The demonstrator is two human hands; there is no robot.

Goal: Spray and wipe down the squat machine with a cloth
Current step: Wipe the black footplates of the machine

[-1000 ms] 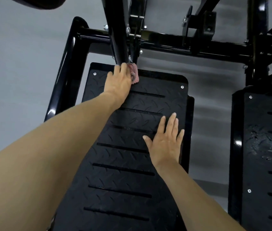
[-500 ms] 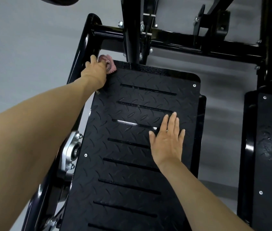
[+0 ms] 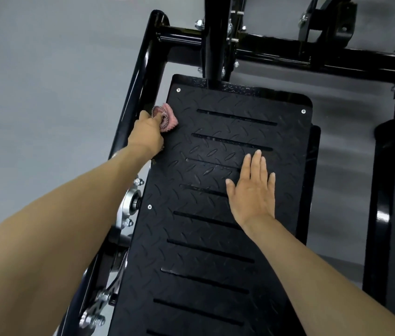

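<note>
At the footplate's (image 3: 215, 190) left edge, left hand (image 3: 146, 134) fingers closed around pink cloth (image 3: 166, 117); right hand (image 3: 252, 192) flat mid-plate, fingers spread, empty.

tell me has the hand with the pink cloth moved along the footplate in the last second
Yes. The left hand with the cloth slid from the upright post to the footplate's left edge.

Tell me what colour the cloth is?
Pink, with a darker stitched edge; the cloth shows in the head view, held by the left hand.
</note>
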